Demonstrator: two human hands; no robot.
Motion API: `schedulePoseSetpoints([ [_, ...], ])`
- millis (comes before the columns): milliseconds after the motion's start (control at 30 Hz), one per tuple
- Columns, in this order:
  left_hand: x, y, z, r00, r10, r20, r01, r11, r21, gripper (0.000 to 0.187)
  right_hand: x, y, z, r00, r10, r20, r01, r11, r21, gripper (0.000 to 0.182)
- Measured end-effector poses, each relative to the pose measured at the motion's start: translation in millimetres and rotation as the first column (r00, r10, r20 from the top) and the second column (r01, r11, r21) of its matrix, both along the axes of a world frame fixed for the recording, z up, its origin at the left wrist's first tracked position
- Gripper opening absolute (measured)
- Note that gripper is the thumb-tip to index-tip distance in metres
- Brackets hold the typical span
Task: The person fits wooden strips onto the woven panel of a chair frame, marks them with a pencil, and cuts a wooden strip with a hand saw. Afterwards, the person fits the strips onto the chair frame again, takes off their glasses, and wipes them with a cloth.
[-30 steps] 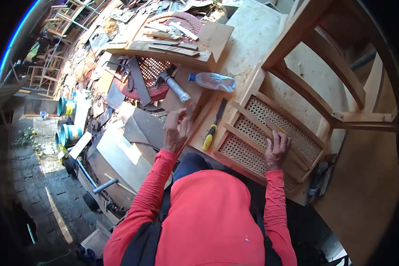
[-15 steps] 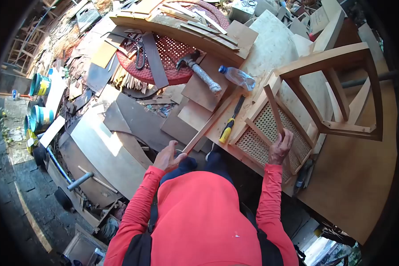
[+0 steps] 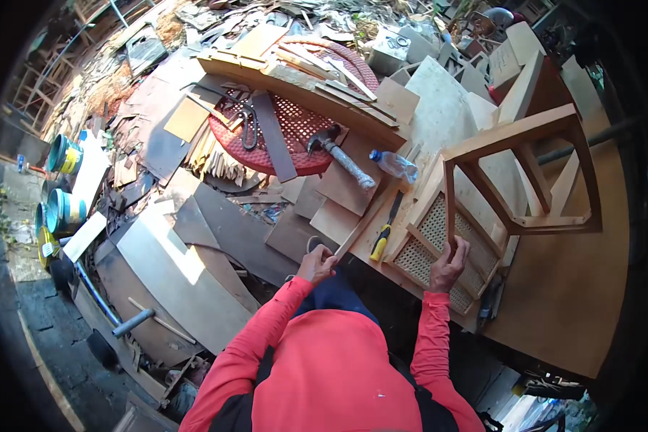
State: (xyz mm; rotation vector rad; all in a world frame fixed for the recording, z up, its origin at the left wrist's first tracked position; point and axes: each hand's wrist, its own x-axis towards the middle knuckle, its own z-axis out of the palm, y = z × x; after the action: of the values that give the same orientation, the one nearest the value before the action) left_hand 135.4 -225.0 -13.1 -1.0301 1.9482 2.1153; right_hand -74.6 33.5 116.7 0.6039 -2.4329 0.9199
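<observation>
My left hand is closed at the near end of a long thin wooden strip lying along the workbench edge. My right hand grips a short wooden slat, its far end pointing away from me. Beneath that slat is a woven cane panel in a wooden frame, with another slat lying across it. Beside the panel stands a wooden chair frame. A chisel with a yellow and black handle lies between my hands, left of the panel.
Beyond the chisel are a clear plastic bottle and a hammer on boards. A hacksaw rests on a red woven round surface. Wood sheets and scraps spread leftward, near teal buckets.
My left hand has moved right and closed on the long strip's end. The slat in my right hand has swung more upright in view. The whole view has shifted slightly.
</observation>
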Motion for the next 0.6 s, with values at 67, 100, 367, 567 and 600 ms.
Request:
schedulePoseSetpoints([
  [67, 6.6, -16.9, -6.6, 0.992, -0.124, 0.016, 0.125, 0.974, -0.187, 0.028, -10.5, -27.6, 8.9, 0.997, 0.077, -0.028, -0.077, 0.997, -0.005, 0.023],
  [100, 11.3, -28.8, -12.6, 0.995, -0.098, 0.011, 0.098, 0.964, -0.248, 0.028, -16.4, -43.8, 13.3, 0.994, 0.1, -0.031, -0.101, 0.995, -0.015, 0.023],
  [367, -36.6, -230.6, 30.3, 0.868, 0.414, -0.274, -0.492, 0.645, -0.584, 0.026, -81.5, -131.7, 27.2, 0.975, 0.22, -0.02, -0.22, 0.975, 0.005, 0.032],
  [567, -118.1, -347.6, 26.9, 0.958, 0.277, 0.08, -0.033, 0.383, -0.923, 0.06, -131.5, -183.3, 31.2, 0.951, 0.303, -0.062, -0.3, 0.952, 0.061, 0.036],
  [600, -129.3, -353.7, 22.0, 0.954, 0.259, 0.152, 0.055, 0.347, -0.936, 0.068, -138.5, -193.1, 37.6, 0.945, 0.321, -0.059, -0.317, 0.945, 0.079, 0.037],
])
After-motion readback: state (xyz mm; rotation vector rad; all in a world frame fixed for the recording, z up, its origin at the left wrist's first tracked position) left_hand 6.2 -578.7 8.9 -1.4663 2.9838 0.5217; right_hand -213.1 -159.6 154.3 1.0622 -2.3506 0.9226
